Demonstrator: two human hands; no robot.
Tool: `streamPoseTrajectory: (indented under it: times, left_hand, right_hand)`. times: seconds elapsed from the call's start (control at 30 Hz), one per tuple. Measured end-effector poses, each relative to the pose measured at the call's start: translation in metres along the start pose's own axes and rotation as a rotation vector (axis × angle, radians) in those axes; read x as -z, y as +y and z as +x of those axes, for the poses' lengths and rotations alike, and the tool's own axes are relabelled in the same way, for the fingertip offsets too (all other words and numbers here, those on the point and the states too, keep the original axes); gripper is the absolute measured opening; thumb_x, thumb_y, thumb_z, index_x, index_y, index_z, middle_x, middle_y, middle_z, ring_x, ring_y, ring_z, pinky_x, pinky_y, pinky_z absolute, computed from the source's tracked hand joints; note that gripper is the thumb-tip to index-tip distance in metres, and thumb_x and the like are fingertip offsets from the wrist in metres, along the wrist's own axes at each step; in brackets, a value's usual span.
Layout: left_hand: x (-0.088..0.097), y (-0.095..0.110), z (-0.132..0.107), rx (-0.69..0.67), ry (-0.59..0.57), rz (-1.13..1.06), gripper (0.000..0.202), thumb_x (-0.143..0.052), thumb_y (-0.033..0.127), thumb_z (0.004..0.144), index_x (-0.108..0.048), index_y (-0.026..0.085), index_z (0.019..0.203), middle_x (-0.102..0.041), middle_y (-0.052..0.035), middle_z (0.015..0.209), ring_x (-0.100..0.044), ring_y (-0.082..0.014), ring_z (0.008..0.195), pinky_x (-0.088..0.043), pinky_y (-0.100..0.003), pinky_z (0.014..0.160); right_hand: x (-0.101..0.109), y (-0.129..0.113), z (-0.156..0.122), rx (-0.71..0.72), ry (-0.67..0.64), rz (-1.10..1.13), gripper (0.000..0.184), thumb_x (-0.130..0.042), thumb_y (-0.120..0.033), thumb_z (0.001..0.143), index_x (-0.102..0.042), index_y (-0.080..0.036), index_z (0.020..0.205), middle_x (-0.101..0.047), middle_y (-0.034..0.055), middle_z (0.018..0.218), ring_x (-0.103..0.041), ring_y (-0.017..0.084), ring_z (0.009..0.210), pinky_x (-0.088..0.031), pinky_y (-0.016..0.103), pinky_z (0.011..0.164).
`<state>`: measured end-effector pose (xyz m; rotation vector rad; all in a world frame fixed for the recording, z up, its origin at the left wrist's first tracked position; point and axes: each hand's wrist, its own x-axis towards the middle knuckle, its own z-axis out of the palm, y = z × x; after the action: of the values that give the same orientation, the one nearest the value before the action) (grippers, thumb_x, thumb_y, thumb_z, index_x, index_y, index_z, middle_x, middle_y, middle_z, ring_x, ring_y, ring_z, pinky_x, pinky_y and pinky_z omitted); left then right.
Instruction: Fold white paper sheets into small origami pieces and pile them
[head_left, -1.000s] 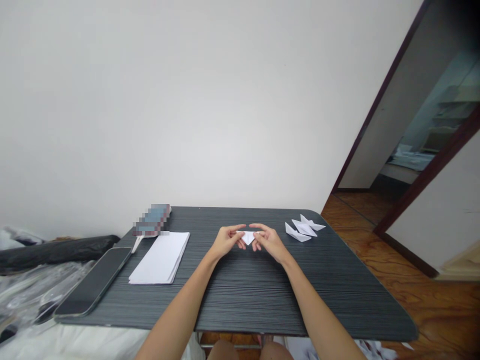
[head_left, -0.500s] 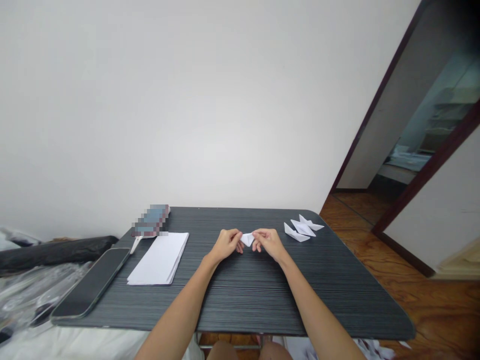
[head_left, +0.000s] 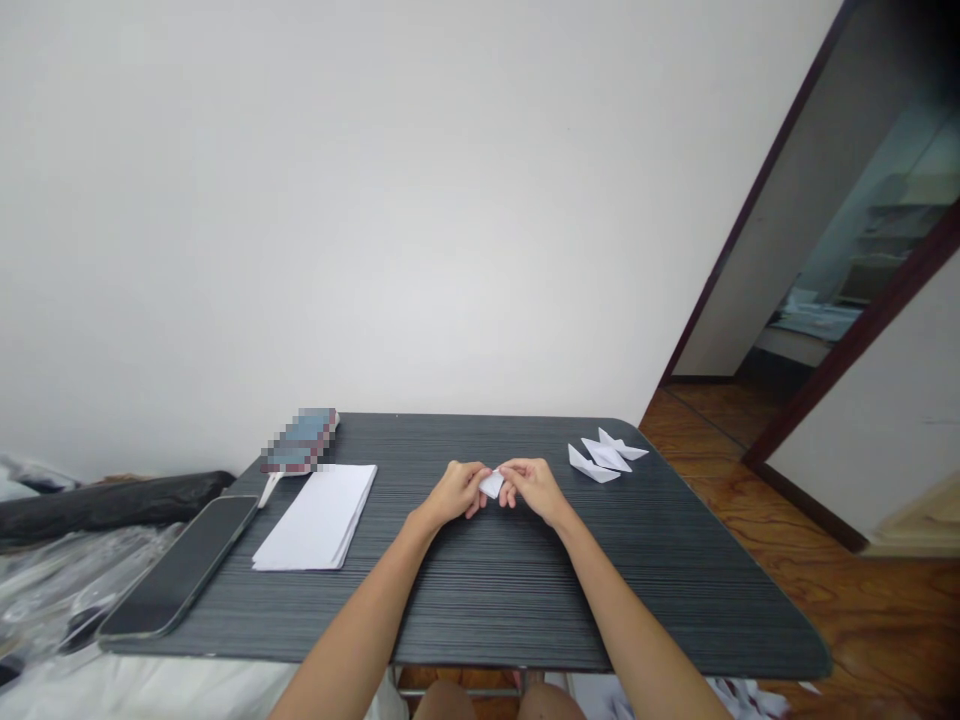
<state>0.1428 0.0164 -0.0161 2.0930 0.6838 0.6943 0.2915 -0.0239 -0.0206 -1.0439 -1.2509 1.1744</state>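
Note:
Between my two hands is a small folded piece of white paper [head_left: 492, 485], held just over the dark table [head_left: 510, 590]. My left hand [head_left: 459, 489] pinches its left side with thumb and fingers. On the opposite side, the fingertips of my right hand [head_left: 530, 486] are closed on the paper's upper right. Part of the paper is hidden behind the fingers. Three folded white paper boats [head_left: 606, 456] rest close together at the table's far right.
A stack of white paper sheets [head_left: 316, 518] lies left of my hands. Beyond it is a blurred-out device or packet [head_left: 304, 440] with a white strip. A dark phone [head_left: 180, 565] lies along the left edge. Paper scraps [head_left: 750, 697] are on the floor at right.
My hands have drawn slightly closer together, and the folded paper between them now looks narrower, its wide pointed shape tilted. The boats and sheets have stayed put.

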Motion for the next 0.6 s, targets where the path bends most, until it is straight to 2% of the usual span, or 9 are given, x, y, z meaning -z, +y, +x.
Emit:
streamPoseTrajectory:
  times: [0.17,0.37,0.43,0.5,0.57,0.6]
  left_hand:
    - [0.000,-0.006,-0.001,-0.008,-0.026,0.075,0.039,-0.025,0.037,0.084,-0.050,0.014,0.066,-0.049,0.0048,0.039,-0.037,-0.0037,0.025,-0.028,-0.014,0.033]
    - [0.006,-0.009,-0.001,-0.055,0.041,0.258,0.034,-0.028,0.034,0.084,-0.055,0.015,0.078,-0.046,0.0062,0.037,-0.040,-0.0048,0.032,-0.035,-0.015,0.044]
    - [0.011,-0.013,-0.001,-0.064,0.103,0.265,0.033,-0.029,0.034,0.084,-0.056,0.015,0.083,-0.044,0.0065,0.035,-0.042,-0.0055,0.034,-0.037,-0.015,0.048]
    - [0.017,-0.017,-0.001,-0.045,0.223,0.230,0.032,-0.031,0.035,0.083,-0.056,0.014,0.086,-0.043,0.0068,0.034,-0.043,-0.0058,0.034,-0.039,-0.016,0.050]
    - [0.021,-0.020,0.000,0.022,0.324,0.127,0.036,-0.030,0.038,0.082,-0.056,0.013,0.087,-0.045,0.0065,0.034,-0.041,-0.0055,0.029,-0.037,-0.016,0.042]
    - [0.022,-0.021,0.000,0.059,0.326,0.055,0.038,-0.030,0.040,0.082,-0.056,0.012,0.087,-0.047,0.0057,0.035,-0.039,-0.0054,0.027,-0.034,-0.016,0.037]
  right_hand:
    - [0.002,0.001,0.001,-0.010,0.010,-0.005,0.026,-0.057,-0.035,0.065,-0.057,-0.009,0.068,-0.055,0.0004,0.037,-0.047,0.009,0.029,-0.034,0.018,0.032]
    - [-0.002,0.003,0.004,0.015,0.043,0.006,0.026,-0.057,-0.036,0.064,-0.054,-0.011,0.063,-0.055,0.0008,0.037,-0.050,0.011,0.031,-0.036,0.019,0.033]
    - [0.001,0.005,0.006,0.025,0.062,0.010,0.027,-0.057,-0.037,0.064,-0.053,-0.011,0.063,-0.055,0.0013,0.038,-0.051,0.012,0.032,-0.036,0.020,0.033]
    - [0.008,0.007,0.006,0.038,0.112,0.013,0.027,-0.058,-0.037,0.064,-0.053,-0.011,0.064,-0.055,0.0014,0.038,-0.051,0.012,0.033,-0.036,0.020,0.034]
    - [0.015,0.007,0.005,0.053,0.164,0.008,0.027,-0.058,-0.038,0.064,-0.053,-0.011,0.065,-0.055,0.0013,0.039,-0.050,0.011,0.033,-0.036,0.021,0.034]
    - [0.018,0.007,0.005,0.055,0.156,-0.002,0.026,-0.058,-0.037,0.064,-0.053,-0.011,0.066,-0.055,0.0010,0.039,-0.050,0.011,0.033,-0.035,0.021,0.035]
